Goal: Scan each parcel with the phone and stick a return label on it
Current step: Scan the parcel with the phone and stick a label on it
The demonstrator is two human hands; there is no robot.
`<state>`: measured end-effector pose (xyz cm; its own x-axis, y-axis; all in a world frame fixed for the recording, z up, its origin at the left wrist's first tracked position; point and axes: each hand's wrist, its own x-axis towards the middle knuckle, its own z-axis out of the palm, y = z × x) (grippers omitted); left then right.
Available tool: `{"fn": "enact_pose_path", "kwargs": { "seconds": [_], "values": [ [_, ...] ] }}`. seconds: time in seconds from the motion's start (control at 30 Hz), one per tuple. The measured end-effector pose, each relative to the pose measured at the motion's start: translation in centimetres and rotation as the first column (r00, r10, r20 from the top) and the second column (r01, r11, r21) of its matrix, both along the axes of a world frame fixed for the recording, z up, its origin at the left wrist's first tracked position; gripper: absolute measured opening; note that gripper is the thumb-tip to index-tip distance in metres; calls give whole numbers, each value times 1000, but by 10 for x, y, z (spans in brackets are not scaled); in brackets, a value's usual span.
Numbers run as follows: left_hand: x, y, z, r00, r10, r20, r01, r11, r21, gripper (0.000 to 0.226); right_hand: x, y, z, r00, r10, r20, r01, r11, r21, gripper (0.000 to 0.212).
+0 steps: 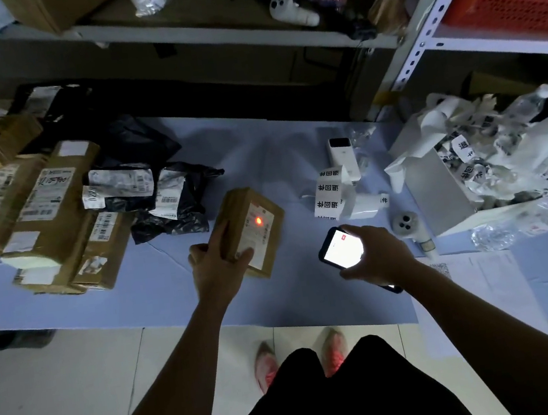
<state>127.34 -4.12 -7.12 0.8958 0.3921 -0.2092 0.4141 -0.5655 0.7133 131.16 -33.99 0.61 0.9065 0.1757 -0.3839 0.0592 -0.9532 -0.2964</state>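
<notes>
A small brown cardboard parcel (251, 227) sits on the blue table (158, 290), tilted, with a red light spot on its white shipping label. My left hand (217, 266) grips the parcel's near left corner. To the right, my right hand (378, 256) holds a phone (341, 250) with a bright white screen, just above the table. A strip of white return labels (331, 195) with black characters trails from a roll behind the phone.
Stacked brown boxes (42, 215) and black poly bags (160, 193) lie at the left. A white label printer (344, 157), a box of crumpled label backing (487, 160), plastic bottles and a paper sheet (482, 285) fill the right. Metal shelving stands behind.
</notes>
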Motion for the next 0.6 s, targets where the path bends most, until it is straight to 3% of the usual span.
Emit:
{"fn": "enact_pose_path", "kwargs": {
  "seconds": [0.13, 0.27, 0.43, 0.6],
  "values": [
    [-1, -1, -3, 1000, 13, -9, -13, 1000, -20, 87, -5, -4, -6, 998, -56, -12, 56, 998, 41, 100],
    [-2, -10, -8, 998, -17, -56, 8, 987, -161, 77, -6, -15, -27, 987, -160, -10, 161, 985, 69, 97],
    [2, -41, -14, 995, -26, -91, -1, 959, -285, 70, -2, -36, -66, 955, -296, 0, 296, 955, 21, 100],
    [15, -69, -18, 988, 16, -154, -68, 940, -333, 68, 9, -48, -94, 943, -331, -3, 332, 943, 7, 90]
  ]
}}
